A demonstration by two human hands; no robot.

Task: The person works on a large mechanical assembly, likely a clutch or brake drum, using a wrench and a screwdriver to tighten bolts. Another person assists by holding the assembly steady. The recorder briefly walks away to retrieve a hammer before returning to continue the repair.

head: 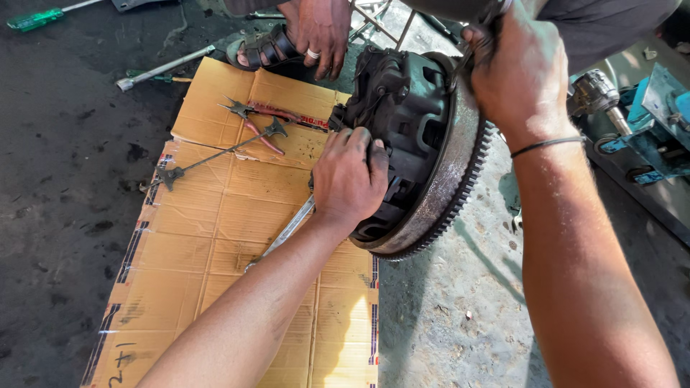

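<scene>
Clutch/flywheel assy [424, 144]: black cover, rusty toothed ring, tilted on edge. L hand [348, 179] grip closed on cover; R hand [521, 75] clasps rim. Cardboard [230, 237] on dirty concrete floor [460, 323].

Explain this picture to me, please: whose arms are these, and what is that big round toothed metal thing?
There is one picture, from a camera on a person's head, looking down at their own bare arms. The left hand grips the dark clutch cover bolted onto a toothed flywheel, which stands tilted on its edge. The right hand holds the wheel's upper rim, closed around a dark tool I cannot make out. A long wrench lies under the left wrist on flattened cardboard, along with red pliers and a thin rod tool. A green screwdriver lies on the dark floor. The ringed hand at the top belongs to another person.
</scene>
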